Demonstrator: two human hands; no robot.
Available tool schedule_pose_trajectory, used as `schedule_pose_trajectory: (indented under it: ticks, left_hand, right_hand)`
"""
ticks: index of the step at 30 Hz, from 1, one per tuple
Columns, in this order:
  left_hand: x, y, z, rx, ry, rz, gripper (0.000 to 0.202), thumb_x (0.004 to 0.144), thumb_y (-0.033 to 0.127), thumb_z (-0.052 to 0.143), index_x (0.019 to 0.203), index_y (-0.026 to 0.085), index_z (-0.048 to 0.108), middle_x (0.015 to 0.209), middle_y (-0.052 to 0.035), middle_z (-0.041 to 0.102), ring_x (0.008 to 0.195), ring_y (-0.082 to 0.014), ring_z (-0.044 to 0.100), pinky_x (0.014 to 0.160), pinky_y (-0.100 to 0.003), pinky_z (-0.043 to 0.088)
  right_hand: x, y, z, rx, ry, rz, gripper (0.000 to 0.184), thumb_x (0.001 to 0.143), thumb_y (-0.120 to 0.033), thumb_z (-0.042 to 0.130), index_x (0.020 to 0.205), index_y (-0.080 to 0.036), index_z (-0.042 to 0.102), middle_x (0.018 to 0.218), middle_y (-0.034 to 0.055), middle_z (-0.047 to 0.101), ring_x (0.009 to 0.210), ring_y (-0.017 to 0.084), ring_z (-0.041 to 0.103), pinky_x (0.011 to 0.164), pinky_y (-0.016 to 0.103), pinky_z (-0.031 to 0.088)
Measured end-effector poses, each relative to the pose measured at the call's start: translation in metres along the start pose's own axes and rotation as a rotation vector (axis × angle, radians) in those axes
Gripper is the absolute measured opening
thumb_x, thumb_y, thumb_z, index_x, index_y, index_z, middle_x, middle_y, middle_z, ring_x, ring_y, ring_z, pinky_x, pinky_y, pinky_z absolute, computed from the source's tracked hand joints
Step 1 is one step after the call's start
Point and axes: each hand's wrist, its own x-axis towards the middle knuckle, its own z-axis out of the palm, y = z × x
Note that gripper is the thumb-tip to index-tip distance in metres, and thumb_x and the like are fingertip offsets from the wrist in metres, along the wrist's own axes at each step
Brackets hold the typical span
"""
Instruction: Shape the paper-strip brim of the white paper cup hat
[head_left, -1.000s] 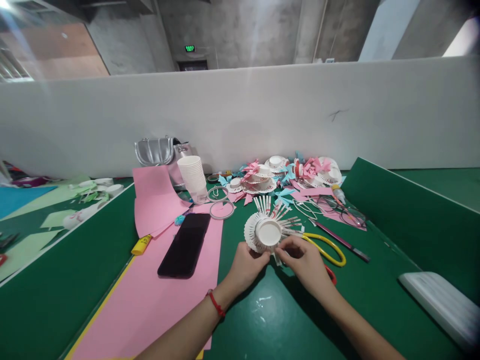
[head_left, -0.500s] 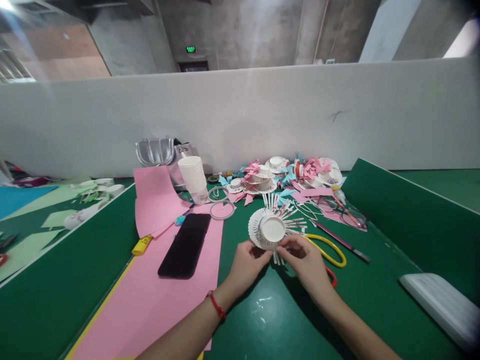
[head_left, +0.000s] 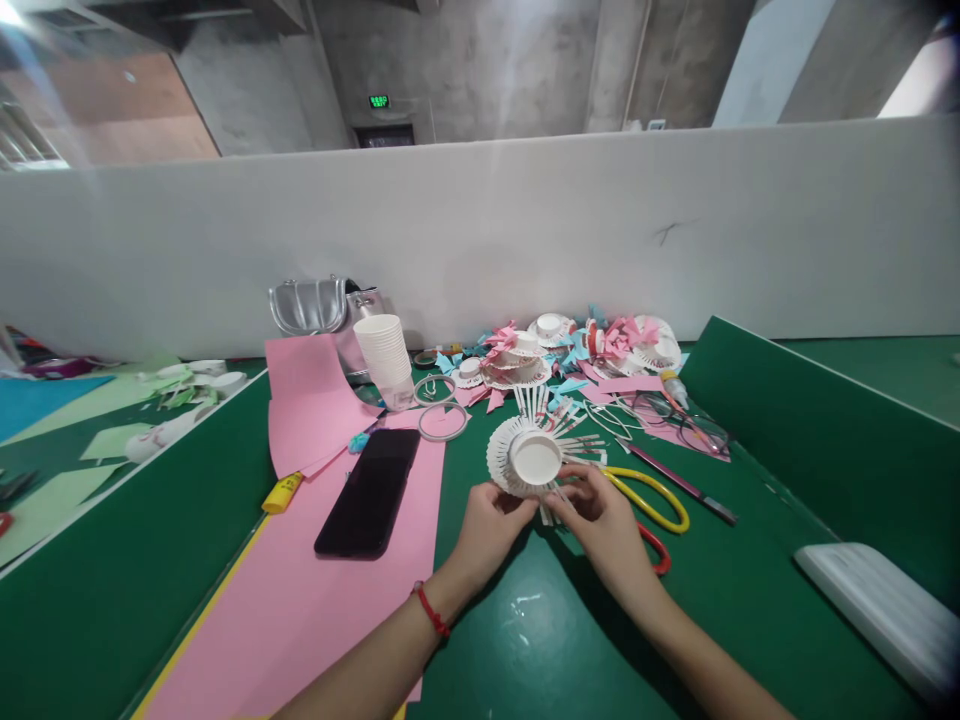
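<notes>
A white paper cup (head_left: 535,459), its side cut into strips, is held base-up above the green tabletop. Along its left the strips are bent into a scalloped ring; at the top and right they still stick out straight. My left hand (head_left: 491,520) pinches the lower left rim of the ring. Close beside it, my right hand (head_left: 592,505) has thumb and fingers closed on a strip at the lower right. Just right of that hand lie scissors with one yellow handle (head_left: 652,498) and one red handle (head_left: 657,550), their blades hidden from sight.
Left of my arms, a black phone (head_left: 369,492) rests on pink paper (head_left: 300,610). Stacked paper cups (head_left: 384,355), metal rings (head_left: 442,421) and a silver bag (head_left: 311,305) stand behind. Finished-looking paper pieces (head_left: 517,370) pile up at the back. A purple pen (head_left: 679,480) and glasses (head_left: 701,432) lie right.
The cut cup has shifted slightly left, along with the right hand. The right fingers have moved along the cup's lower right edge onto a strip. Both hands keep their grip.
</notes>
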Motion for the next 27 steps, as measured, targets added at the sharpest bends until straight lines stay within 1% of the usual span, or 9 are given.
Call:
schedule_pose_trajectory:
  ticks: [2, 4, 7, 10, 13, 17, 20, 23, 27]
  left_hand:
    - [0.001, 0.0, 0.0, -0.017, 0.018, -0.008, 0.018, 0.06, 0.015, 0.063, 0.076, 0.008, 0.065, 0.077, -0.0076, 0.069, 0.07, -0.0172, 0.06, 0.066, -0.025, 0.044]
    - [0.001, 0.0, -0.001, -0.025, 0.035, -0.008, 0.018, 0.059, 0.015, 0.063, 0.076, 0.008, 0.065, 0.077, -0.0084, 0.069, 0.071, -0.0176, 0.06, 0.067, -0.026, 0.044]
    - [0.003, -0.002, -0.001, -0.024, 0.077, -0.005, 0.019, 0.058, 0.014, 0.064, 0.076, 0.007, 0.065, 0.079, -0.0097, 0.069, 0.071, -0.0178, 0.06, 0.067, -0.026, 0.044]
    - [0.003, -0.003, -0.001, -0.042, 0.103, -0.003, 0.022, 0.056, 0.012, 0.065, 0.078, 0.008, 0.065, 0.081, -0.0095, 0.069, 0.073, -0.0179, 0.06, 0.068, -0.026, 0.044]
    - [0.002, -0.002, -0.002, -0.077, 0.104, -0.021, 0.022, 0.055, 0.014, 0.067, 0.076, 0.008, 0.066, 0.081, -0.0097, 0.069, 0.073, -0.0183, 0.06, 0.068, -0.027, 0.044]
    - [0.003, -0.001, -0.003, -0.196, 0.031, -0.074, 0.025, 0.056, 0.018, 0.068, 0.079, 0.008, 0.066, 0.083, -0.0102, 0.068, 0.074, -0.0182, 0.059, 0.07, -0.028, 0.044]
    - [0.003, -0.001, -0.004, -0.251, -0.016, -0.104, 0.025, 0.057, 0.017, 0.068, 0.08, 0.008, 0.066, 0.082, -0.009, 0.067, 0.07, -0.0162, 0.058, 0.067, -0.026, 0.043]
    - [0.002, 0.001, -0.003, -0.236, -0.008, -0.118, 0.024, 0.057, 0.015, 0.067, 0.08, 0.009, 0.066, 0.079, -0.0068, 0.068, 0.068, -0.0146, 0.058, 0.065, -0.024, 0.043]
    - [0.0, 0.006, -0.001, -0.178, 0.023, -0.11, 0.024, 0.056, 0.015, 0.067, 0.079, 0.01, 0.066, 0.073, -0.0052, 0.068, 0.067, -0.0155, 0.058, 0.063, -0.024, 0.043]
  right_hand:
    - [0.0, 0.0, 0.001, -0.078, -0.019, -0.041, 0.024, 0.068, -0.024, 0.058, 0.09, -0.019, 0.048, 0.073, 0.0018, 0.06, 0.067, 0.017, 0.058, 0.062, 0.028, 0.046]
    - [-0.001, -0.002, 0.001, -0.183, -0.002, -0.103, 0.023, 0.069, -0.023, 0.057, 0.09, -0.019, 0.05, 0.076, 0.0024, 0.06, 0.068, 0.017, 0.058, 0.064, 0.029, 0.045]
    - [-0.001, -0.008, -0.001, -0.286, 0.011, -0.146, 0.015, 0.071, -0.023, 0.054, 0.085, -0.018, 0.055, 0.074, 0.0033, 0.06, 0.067, 0.017, 0.056, 0.061, 0.028, 0.044]
    - [-0.001, -0.015, -0.004, -0.251, 0.008, -0.11, 0.012, 0.072, -0.026, 0.053, 0.077, -0.017, 0.059, 0.075, 0.0052, 0.063, 0.067, 0.017, 0.057, 0.06, 0.027, 0.044]
    - [-0.001, -0.016, -0.004, -0.203, -0.023, -0.065, 0.013, 0.071, -0.026, 0.054, 0.074, -0.016, 0.061, 0.073, 0.0055, 0.064, 0.067, 0.017, 0.057, 0.06, 0.026, 0.044]
    - [-0.001, -0.008, 0.0, -0.172, -0.081, -0.032, 0.01, 0.069, -0.025, 0.056, 0.071, -0.016, 0.06, 0.069, 0.0039, 0.063, 0.064, 0.016, 0.057, 0.061, 0.027, 0.044]
    - [0.0, 0.0, 0.003, -0.154, -0.093, -0.035, 0.008, 0.067, -0.024, 0.058, 0.067, -0.016, 0.057, 0.063, 0.0019, 0.059, 0.059, 0.015, 0.053, 0.056, 0.025, 0.042]
    - [0.0, 0.004, 0.002, -0.188, -0.085, -0.045, 0.009, 0.067, -0.024, 0.059, 0.065, -0.016, 0.056, 0.06, 0.0006, 0.057, 0.054, 0.013, 0.05, 0.051, 0.024, 0.04]
    - [0.0, 0.002, 0.001, -0.229, -0.088, -0.057, 0.007, 0.067, -0.024, 0.058, 0.065, -0.017, 0.057, 0.061, 0.0003, 0.058, 0.053, 0.013, 0.05, 0.05, 0.023, 0.039]
